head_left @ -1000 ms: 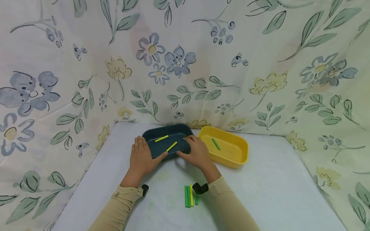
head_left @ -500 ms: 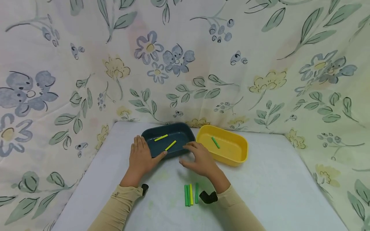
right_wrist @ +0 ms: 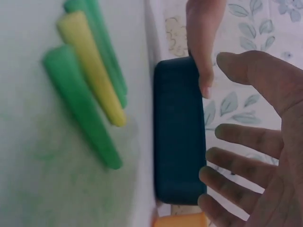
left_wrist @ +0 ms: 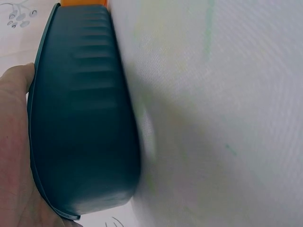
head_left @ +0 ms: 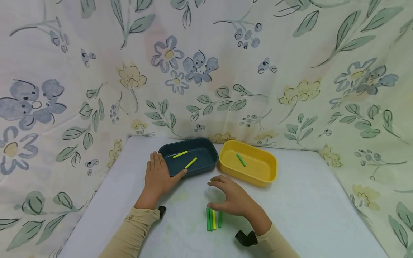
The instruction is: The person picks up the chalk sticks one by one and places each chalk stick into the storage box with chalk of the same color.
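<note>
My left hand (head_left: pixel 158 179) rests on the left end of the dark blue tray (head_left: pixel 203 165), fingers straight along the rim and thumb at its front edge. Two yellow sticks (head_left: pixel 180 154) lie inside that tray. In the left wrist view the thumb side meets the rim of the tray (left_wrist: pixel 85 132). My right hand (head_left: pixel 238 197) holds nothing; its fingers are spread over the table, just beyond a row of green sticks (head_left: pixel 208 220) with a yellow stick (head_left: pixel 214 223) among them. One more green stick (head_left: pixel 220 219) lies slightly apart, its far end overlapped by the right hand.
A yellow tray (head_left: pixel 269 168) with one green stick (head_left: pixel 241 160) in it stands right of the blue tray, the two rims close together. Behind both hangs a floral cloth (head_left: pixel 200 107). The white table covering (head_left: pixel 306 200) carries faint green smudges.
My right hand has left the right end of the blue tray and come back toward me, to the sticks on the table. The left hand stays on the tray.
</note>
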`<move>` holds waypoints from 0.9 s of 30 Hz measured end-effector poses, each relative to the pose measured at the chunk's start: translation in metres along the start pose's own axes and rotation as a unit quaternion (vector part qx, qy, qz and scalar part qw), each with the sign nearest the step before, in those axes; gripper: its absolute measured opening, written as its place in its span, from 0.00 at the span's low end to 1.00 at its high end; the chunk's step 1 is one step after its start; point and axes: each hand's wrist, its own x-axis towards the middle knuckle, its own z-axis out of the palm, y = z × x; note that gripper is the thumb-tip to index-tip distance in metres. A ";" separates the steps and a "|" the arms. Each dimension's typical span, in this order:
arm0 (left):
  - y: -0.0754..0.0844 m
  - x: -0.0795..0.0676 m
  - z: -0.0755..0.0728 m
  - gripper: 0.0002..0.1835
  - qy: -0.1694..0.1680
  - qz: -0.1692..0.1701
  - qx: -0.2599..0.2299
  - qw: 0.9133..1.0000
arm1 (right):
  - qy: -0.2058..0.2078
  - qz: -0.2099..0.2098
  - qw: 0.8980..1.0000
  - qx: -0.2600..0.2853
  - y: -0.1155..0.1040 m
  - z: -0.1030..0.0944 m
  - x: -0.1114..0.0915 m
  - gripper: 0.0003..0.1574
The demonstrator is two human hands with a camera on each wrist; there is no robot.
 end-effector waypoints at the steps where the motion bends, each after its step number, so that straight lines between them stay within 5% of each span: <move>1: 0.000 0.000 0.000 0.73 0.001 0.000 0.000 1.000 | -0.006 0.003 1.000 -0.002 0.000 0.001 -0.003 0.46; 16: 0.003 -0.002 -0.005 0.73 0.000 0.002 -0.004 1.000 | -0.081 0.030 0.996 -0.032 -0.001 0.015 -0.026 0.55; 27: 0.002 -0.001 -0.003 0.74 -0.011 -0.001 -0.007 1.000 | -0.085 0.027 0.995 -0.043 0.001 0.023 -0.032 0.55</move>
